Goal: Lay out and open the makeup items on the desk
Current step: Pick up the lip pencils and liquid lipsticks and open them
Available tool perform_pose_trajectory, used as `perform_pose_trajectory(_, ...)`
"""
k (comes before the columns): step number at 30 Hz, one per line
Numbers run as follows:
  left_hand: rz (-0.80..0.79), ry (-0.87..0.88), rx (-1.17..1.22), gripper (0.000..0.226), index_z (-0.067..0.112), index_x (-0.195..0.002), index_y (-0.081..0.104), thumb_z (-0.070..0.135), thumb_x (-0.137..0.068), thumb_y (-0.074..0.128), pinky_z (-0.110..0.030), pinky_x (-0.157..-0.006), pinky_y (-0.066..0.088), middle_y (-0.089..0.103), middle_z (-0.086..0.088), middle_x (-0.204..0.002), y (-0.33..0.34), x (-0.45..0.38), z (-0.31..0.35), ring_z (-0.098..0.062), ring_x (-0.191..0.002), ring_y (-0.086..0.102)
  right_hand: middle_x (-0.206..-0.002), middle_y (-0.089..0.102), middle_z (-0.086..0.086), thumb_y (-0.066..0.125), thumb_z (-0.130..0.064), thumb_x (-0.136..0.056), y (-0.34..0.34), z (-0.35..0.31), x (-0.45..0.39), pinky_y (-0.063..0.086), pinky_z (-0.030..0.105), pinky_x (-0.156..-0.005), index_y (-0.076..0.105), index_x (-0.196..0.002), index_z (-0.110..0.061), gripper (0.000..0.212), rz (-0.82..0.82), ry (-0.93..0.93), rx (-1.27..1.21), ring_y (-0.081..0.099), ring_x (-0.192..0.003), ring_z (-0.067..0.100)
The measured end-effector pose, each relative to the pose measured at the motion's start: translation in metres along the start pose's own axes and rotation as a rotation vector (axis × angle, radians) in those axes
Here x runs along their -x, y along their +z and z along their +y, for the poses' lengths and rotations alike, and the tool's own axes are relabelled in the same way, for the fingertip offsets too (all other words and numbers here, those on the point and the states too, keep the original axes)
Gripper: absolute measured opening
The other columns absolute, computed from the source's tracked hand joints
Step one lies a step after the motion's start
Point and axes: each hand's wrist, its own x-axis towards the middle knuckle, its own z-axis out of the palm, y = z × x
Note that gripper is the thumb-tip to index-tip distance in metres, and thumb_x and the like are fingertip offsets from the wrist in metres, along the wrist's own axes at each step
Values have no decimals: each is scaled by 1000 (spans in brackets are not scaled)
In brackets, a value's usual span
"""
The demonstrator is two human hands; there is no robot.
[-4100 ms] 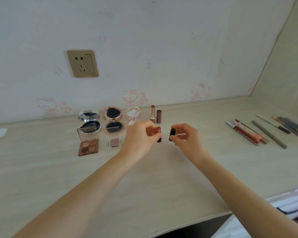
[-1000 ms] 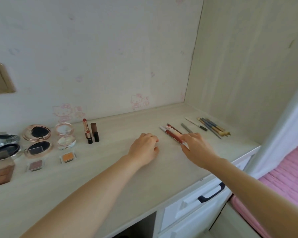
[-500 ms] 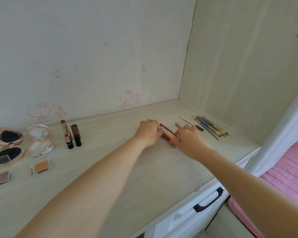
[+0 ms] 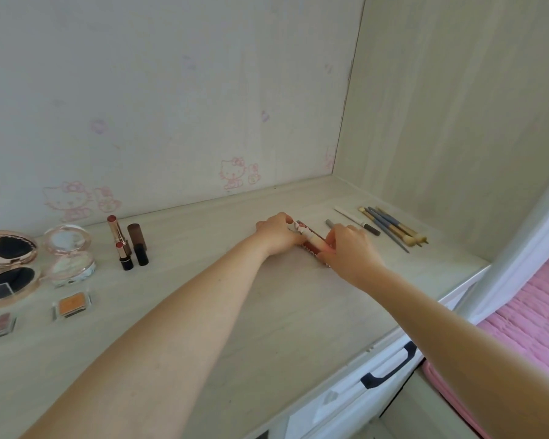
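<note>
Almost nothing here can be read. The red tube lying on the surface, between the left hand and the right hand, carries pale lettering along its side, but the fingers cover most of it and the few strokes that show are too small and blurred to make out. The back wall bears faint pink cartoon cat drawings, with no words beside them. The lipsticks, the open compacts and the small eyeshadow pans show no legible label, brand or number.
</note>
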Motion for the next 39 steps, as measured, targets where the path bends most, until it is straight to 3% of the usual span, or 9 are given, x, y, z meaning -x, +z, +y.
perform_pose_trajectory(4,40,20,108,46,27,-126,49,30,-82,64,-28,-90,37,52,-3,-127,1,-2,-5,-23,-126,38,-95,58,5,59,-25,-90,2,2,0,52,43,-79,57,-100,-15,14,41,-13,-41,53,-97,27)
perform_pose_trajectory(8,86,47,211,29,25,-109,52,29,-84,65,-40,-102,41,55,-1,-116,1,-2,-5,-26,-120,47,-105,59,6,63,-26,-88,5,1,-1,52,43,-82,54,-114,-15,29,39,-11,-61,53,-100,27)
perform_pose_trajectory(11,118,50,301,30,19,-105,54,33,-83,68,-37,-97,44,58,-1,-113,2,-3,-4,-22,-112,53,-114,55,10,64,-23,-88,7,1,-3,49,40,-89,55,-121,-10,36,14,-6,-26,51,-106,30)
perform_pose_trajectory(14,182,56,379,32,17,-103,54,32,-81,72,-30,-85,44,58,2,-103,2,-1,0,-19,-103,56,-108,50,9,65,-21,-86,8,-1,-6,46,36,-79,62,-102,-15,18,-26,-21,5,51,-101,31)
perform_pose_trajectory(17,200,52,405,29,18,-100,52,28,-81,71,-32,-87,44,60,-1,-103,4,0,3,-22,-104,58,-103,46,6,68,-22,-82,9,-2,-5,43,33,-75,58,-89,-16,13,-53,-20,9,51,-96,30)
perform_pose_trajectory(26,202,24,492,27,17,-95,56,26,-78,75,-30,-84,46,66,-7,-105,4,6,1,-22,-99,61,-107,49,6,70,-16,-81,10,-4,-3,50,39,-80,62,-101,-13,22,32,29,-97,53,-93,24)
perform_pose_trajectory(33,245,40,625,30,10,-100,62,21,-77,77,-16,-65,41,66,-5,-99,-2,18,9,-10,-84,59,-109,52,6,66,-13,-84,9,-4,2,50,39,-81,61,-107,-10,23,156,-12,-157,55,-95,25)
perform_pose_trajectory(37,209,17,863,19,11,-94,61,12,-80,74,-28,-83,54,71,-9,-97,-11,32,10,-18,-88,69,-104,57,2,67,-18,-86,6,-10,13,45,25,-70,59,-114,-14,29,238,-36,-274,53,-82,14)
perform_pose_trajectory(39,160,18,995,17,4,-100,62,9,-85,69,-30,-86,55,72,-8,-94,-19,46,9,-20,-86,69,-94,60,-4,69,-24,-85,4,-18,22,40,16,-60,59,-107,-17,25,274,-8,-431,54,-76,7)
